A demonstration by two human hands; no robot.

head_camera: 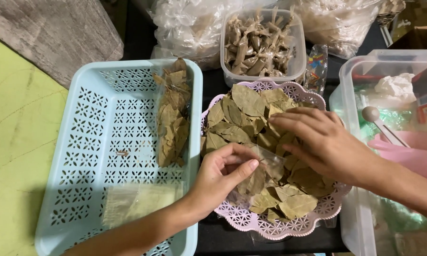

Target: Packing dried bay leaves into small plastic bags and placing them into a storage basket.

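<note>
your left hand (220, 178) pinches a thin clear bag (265, 166) open at frame centre, over the scalloped pink basket (270, 227). your right hand (317, 142), fingers loosely spread, rests on the dry, brittle bay leaves (246, 102) (filling seems in hand); gathering a few calls for a light touch.

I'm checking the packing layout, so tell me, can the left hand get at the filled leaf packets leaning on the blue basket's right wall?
Probably yes. The left hand holds a small clear bag over the pink basket, right beside the blue basket. The leaf packets stand uncovered, with nothing between.
</note>
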